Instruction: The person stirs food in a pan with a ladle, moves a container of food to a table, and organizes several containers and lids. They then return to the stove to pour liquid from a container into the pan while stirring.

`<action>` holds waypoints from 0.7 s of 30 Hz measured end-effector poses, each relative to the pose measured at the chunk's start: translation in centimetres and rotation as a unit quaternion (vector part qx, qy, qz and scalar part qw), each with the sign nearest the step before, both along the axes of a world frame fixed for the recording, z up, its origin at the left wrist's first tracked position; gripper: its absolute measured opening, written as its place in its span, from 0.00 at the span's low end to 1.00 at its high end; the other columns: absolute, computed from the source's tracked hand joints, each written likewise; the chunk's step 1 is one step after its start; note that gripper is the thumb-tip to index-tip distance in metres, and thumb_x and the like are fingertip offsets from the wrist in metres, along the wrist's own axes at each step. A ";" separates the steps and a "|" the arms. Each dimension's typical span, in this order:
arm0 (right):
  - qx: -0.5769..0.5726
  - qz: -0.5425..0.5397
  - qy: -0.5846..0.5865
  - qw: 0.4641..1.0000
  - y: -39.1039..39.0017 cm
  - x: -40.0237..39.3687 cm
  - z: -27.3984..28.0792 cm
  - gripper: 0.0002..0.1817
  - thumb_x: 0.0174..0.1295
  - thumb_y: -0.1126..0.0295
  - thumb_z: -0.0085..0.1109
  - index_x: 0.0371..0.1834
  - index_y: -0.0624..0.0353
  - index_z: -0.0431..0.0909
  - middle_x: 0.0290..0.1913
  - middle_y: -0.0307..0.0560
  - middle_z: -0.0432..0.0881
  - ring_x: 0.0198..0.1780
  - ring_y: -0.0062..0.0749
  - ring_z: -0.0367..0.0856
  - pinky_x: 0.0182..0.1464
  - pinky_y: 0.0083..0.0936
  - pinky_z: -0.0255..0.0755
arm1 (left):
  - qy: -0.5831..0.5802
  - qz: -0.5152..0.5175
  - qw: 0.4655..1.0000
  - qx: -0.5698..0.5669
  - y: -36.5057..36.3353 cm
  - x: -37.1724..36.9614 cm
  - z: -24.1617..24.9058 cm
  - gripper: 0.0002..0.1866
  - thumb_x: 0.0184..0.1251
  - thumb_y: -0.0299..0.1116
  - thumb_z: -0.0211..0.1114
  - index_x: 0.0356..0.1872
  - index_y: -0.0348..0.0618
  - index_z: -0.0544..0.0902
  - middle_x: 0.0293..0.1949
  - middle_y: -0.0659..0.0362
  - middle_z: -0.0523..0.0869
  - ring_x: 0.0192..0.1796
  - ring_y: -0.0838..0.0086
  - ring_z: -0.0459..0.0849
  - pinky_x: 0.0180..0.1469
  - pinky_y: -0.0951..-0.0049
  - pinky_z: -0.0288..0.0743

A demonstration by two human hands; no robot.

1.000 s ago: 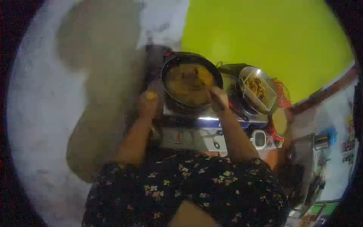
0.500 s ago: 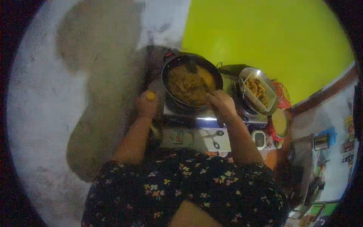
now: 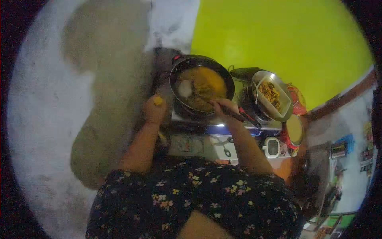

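Observation:
A dark round pan (image 3: 172,81) of brown-orange food (image 3: 209,81) stands on the stove. My right hand (image 3: 226,106) is closed on a spatula (image 3: 250,118) at the pan's near right rim. Its black and red handle points down to the right, and its far end is in the food. Left of the pan, my left hand (image 3: 154,112) is closed round an object with a round yellow-orange top (image 3: 158,100); the rest of that object is hidden by my fingers. A pale, blurry patch (image 3: 185,88) shows at the left side of the food.
Right of the pan, a metal bowl (image 3: 287,113) holds a clear container (image 3: 262,102) of browned food. Below it are a tub with a pale yellow top (image 3: 294,129) and a small white-rimmed container (image 3: 272,147). Scissors (image 3: 227,152) lie in front of the stove (image 3: 213,129).
My right hand has turned and shifted slightly left, and the spatula's handle now shows. The food looks spread differently, with the pale patch at left. My left hand has hardly moved.

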State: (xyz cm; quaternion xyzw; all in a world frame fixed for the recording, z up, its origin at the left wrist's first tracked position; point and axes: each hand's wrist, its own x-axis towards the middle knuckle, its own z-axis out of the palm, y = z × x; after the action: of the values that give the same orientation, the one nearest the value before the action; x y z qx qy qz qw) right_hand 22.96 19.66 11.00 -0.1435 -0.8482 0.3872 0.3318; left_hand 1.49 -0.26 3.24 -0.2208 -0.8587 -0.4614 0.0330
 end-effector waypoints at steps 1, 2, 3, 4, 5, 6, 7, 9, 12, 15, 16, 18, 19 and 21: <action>-0.002 -0.004 0.000 1.000 0.1 -0.1 -0.4 0.05 0.57 0.71 0.63 0.35 0.59 0.83 0.35 0.49 0.85 0.37 0.36 0.85 0.42 0.28 0.78 | -0.031 0.004 0.999 0.008 -0.1 1.2 2.5 0.22 0.57 0.42 0.68 0.49 0.39 0.79 0.42 0.49 0.83 0.46 0.57 0.83 0.49 0.61 0.76; 0.040 -0.013 -0.019 0.999 -0.1 -0.1 0.5 0.05 0.58 0.70 0.63 0.35 0.59 0.83 0.35 0.49 0.85 0.37 0.36 0.85 0.42 0.28 0.78 | -0.062 0.008 0.998 0.015 -0.1 1.9 3.8 0.21 0.57 0.41 0.68 0.48 0.38 0.79 0.43 0.48 0.83 0.47 0.56 0.82 0.49 0.61 0.76; 0.082 -0.021 -0.038 0.996 -0.2 -0.1 1.0 0.06 0.59 0.69 0.62 0.35 0.59 0.83 0.34 0.49 0.85 0.37 0.37 0.85 0.42 0.28 0.78 | -0.048 0.004 0.999 0.024 -0.1 1.5 3.0 0.21 0.57 0.41 0.67 0.48 0.38 0.79 0.42 0.48 0.83 0.47 0.56 0.82 0.49 0.60 0.76; 0.070 -0.031 -0.026 0.997 -0.1 -0.1 0.9 0.06 0.59 0.69 0.62 0.35 0.59 0.83 0.35 0.49 0.85 0.37 0.36 0.85 0.42 0.28 0.78 | -0.033 -0.001 0.999 0.033 0.0 0.9 1.7 0.21 0.58 0.42 0.67 0.48 0.38 0.79 0.42 0.48 0.83 0.47 0.56 0.82 0.49 0.60 0.75; 0.059 -0.041 -0.014 0.997 0.0 -0.2 0.7 0.07 0.60 0.68 0.61 0.35 0.59 0.83 0.35 0.49 0.85 0.37 0.36 0.85 0.41 0.28 0.78 | -0.018 -0.006 0.999 0.043 0.1 0.3 0.6 0.22 0.58 0.42 0.67 0.48 0.39 0.79 0.42 0.48 0.83 0.47 0.56 0.82 0.49 0.60 0.75; 0.049 -0.051 -0.002 0.997 0.2 -0.2 0.6 0.07 0.61 0.68 0.60 0.35 0.59 0.83 0.35 0.49 0.85 0.37 0.35 0.85 0.41 0.28 0.78 | -0.027 0.010 0.999 0.021 0.1 0.5 0.8 0.22 0.58 0.42 0.67 0.49 0.39 0.79 0.42 0.49 0.83 0.47 0.56 0.82 0.49 0.60 0.75; 0.085 -0.059 0.023 0.994 0.6 -0.2 0.8 0.06 0.60 0.69 0.60 0.36 0.59 0.82 0.35 0.49 0.85 0.36 0.35 0.84 0.40 0.28 0.77 | -0.035 0.026 0.999 -0.001 0.1 0.8 1.2 0.22 0.58 0.42 0.66 0.49 0.39 0.79 0.42 0.49 0.83 0.47 0.56 0.82 0.50 0.60 0.75; 0.158 -0.077 0.073 0.982 2.2 0.1 1.9 0.06 0.60 0.70 0.59 0.38 0.58 0.82 0.34 0.49 0.84 0.34 0.35 0.83 0.37 0.28 0.76 | -0.034 0.041 0.998 -0.034 0.2 0.7 1.0 0.22 0.58 0.42 0.67 0.50 0.40 0.79 0.44 0.49 0.83 0.48 0.55 0.82 0.50 0.59 0.75; 0.119 -0.111 0.012 0.987 3.8 0.6 2.3 0.08 0.59 0.75 0.56 0.40 0.58 0.81 0.31 0.46 0.80 0.30 0.34 0.80 0.32 0.27 0.71 | -0.016 0.032 0.999 -0.040 0.2 0.3 0.3 0.22 0.57 0.43 0.68 0.49 0.41 0.79 0.44 0.49 0.83 0.47 0.55 0.82 0.50 0.58 0.75; 0.228 -0.122 -0.002 0.966 6.0 0.7 1.1 0.09 0.59 0.76 0.54 0.41 0.60 0.81 0.30 0.43 0.79 0.29 0.30 0.77 0.31 0.26 0.69 | -0.019 0.020 1.000 0.005 0.3 0.4 0.9 0.20 0.56 0.44 0.69 0.44 0.41 0.82 0.40 0.48 0.84 0.45 0.56 0.82 0.49 0.59 0.76; 0.247 -0.127 -0.003 0.961 6.7 0.4 0.4 0.09 0.60 0.76 0.53 0.41 0.60 0.81 0.30 0.42 0.79 0.29 0.29 0.77 0.31 0.26 0.69 | -0.022 0.023 0.999 0.016 0.6 -0.5 -1.3 0.19 0.56 0.44 0.69 0.43 0.41 0.82 0.40 0.48 0.84 0.45 0.57 0.83 0.49 0.59 0.76; -0.198 -0.096 0.035 0.975 9.7 -0.5 -3.7 0.10 0.62 0.70 0.55 0.45 0.58 0.80 0.33 0.48 0.81 0.34 0.36 0.80 0.37 0.30 0.73 | 0.006 0.036 0.999 0.023 0.8 -0.9 -2.6 0.19 0.56 0.44 0.70 0.43 0.42 0.82 0.40 0.49 0.84 0.43 0.57 0.83 0.49 0.60 0.77; -0.229 -0.093 0.046 0.968 9.9 -0.6 -4.2 0.11 0.63 0.69 0.56 0.46 0.59 0.80 0.35 0.49 0.81 0.35 0.38 0.80 0.39 0.31 0.73 | 0.038 0.046 0.998 0.019 0.9 -0.7 -2.5 0.19 0.56 0.44 0.70 0.43 0.42 0.82 0.40 0.50 0.84 0.43 0.58 0.83 0.48 0.61 0.77; -0.102 -0.104 0.061 0.987 9.0 -0.8 -4.5 0.12 0.63 0.67 0.57 0.46 0.60 0.80 0.38 0.50 0.82 0.37 0.37 0.82 0.41 0.32 0.74 | 0.028 0.039 0.999 -0.007 0.9 -0.2 -1.4 0.20 0.56 0.43 0.69 0.45 0.43 0.81 0.41 0.50 0.84 0.44 0.58 0.83 0.48 0.61 0.77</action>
State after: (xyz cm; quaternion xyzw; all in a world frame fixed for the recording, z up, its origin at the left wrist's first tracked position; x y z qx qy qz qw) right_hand 22.17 28.68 6.52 -0.2406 -0.7627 0.4433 0.4047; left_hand 1.30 0.66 1.79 -0.2004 -0.8685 -0.4475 0.0729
